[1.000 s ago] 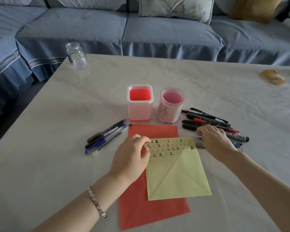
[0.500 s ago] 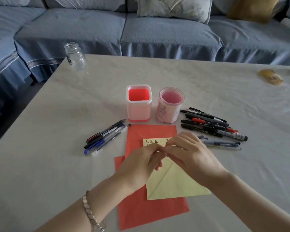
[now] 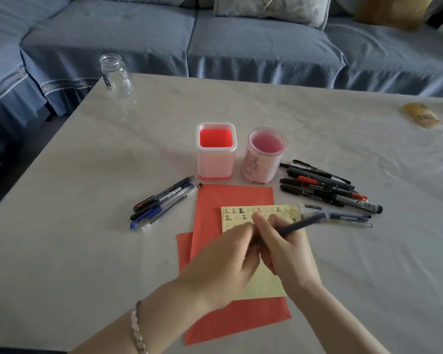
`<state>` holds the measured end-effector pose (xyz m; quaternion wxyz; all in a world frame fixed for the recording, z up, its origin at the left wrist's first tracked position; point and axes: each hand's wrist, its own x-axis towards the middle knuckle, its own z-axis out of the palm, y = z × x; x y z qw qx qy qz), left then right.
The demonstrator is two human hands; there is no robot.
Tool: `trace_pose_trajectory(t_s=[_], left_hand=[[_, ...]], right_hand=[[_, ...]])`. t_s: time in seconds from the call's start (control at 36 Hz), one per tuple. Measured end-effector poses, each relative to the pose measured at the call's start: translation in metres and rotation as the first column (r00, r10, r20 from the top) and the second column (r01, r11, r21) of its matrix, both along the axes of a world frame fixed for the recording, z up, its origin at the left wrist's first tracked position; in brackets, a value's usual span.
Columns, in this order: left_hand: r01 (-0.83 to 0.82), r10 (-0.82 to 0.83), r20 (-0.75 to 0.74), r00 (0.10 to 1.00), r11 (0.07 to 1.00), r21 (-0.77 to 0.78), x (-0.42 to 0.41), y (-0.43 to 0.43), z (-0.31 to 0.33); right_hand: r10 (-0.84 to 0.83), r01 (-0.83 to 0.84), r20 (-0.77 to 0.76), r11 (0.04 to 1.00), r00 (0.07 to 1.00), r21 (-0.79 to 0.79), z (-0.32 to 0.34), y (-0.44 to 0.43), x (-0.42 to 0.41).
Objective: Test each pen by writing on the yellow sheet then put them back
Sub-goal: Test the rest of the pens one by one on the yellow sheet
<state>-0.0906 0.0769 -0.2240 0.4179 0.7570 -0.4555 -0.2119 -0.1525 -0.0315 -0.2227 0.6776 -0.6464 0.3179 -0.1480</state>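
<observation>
The yellow sheet lies on red paper, with rows of test marks along its top. Both my hands meet over it. My right hand grips a dark blue pen whose far end points up and right. My left hand has its fingers curled at the pen's near end and pinches it there; the tip is hidden between the hands. Several pens lie left of the paper. Several markers and clear pens lie to the right.
A square red-lined holder and a round pink cup stand behind the paper, both without pens. A glass jar stands at the table's far left corner, a yellow packet at far right. A blue sofa runs behind.
My right hand took a pen from the right pile and brought it over the yellow sheet. My left hand left the sheet's corner and met it at the pen's near end.
</observation>
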Motion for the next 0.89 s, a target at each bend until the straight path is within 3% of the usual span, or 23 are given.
trace_pose_trajectory(t_s=[0.11,0.25,0.39,0.5,0.61,0.81,0.89], left_hand=[[0.04,-0.036,0.129,0.991,0.999,-0.027,0.0,0.004,-0.005],[0.061,-0.052,0.155,0.986,0.997,-0.052,0.007,0.006,-0.007],[0.11,-0.107,0.116,0.988,0.994,-0.026,0.009,0.008,-0.009],[-0.058,0.052,0.129,0.99,0.997,0.042,0.016,0.012,-0.014],[-0.315,0.256,0.309,0.916,0.936,0.155,0.04,0.02,-0.05],[-0.461,0.308,0.591,0.746,0.879,0.124,0.054,0.024,-0.09],[-0.363,0.236,0.585,0.776,0.925,0.108,0.047,0.023,-0.093]], right_hand=[[-0.003,0.005,0.059,1.0,0.998,-0.028,0.006,0.006,0.0],[0.032,-0.036,0.11,0.998,0.993,0.041,0.009,0.006,-0.002],[0.057,-0.055,0.125,0.998,0.991,-0.017,0.006,0.001,-0.005],[-0.088,0.1,0.154,0.992,0.984,-0.072,0.003,-0.009,-0.006],[-0.187,0.194,0.072,0.975,0.98,-0.107,-0.007,-0.021,-0.01],[-0.144,0.136,-0.054,0.981,0.988,-0.14,-0.034,-0.021,-0.018],[-0.153,0.145,-0.043,0.978,0.987,-0.153,-0.041,-0.021,-0.017]])
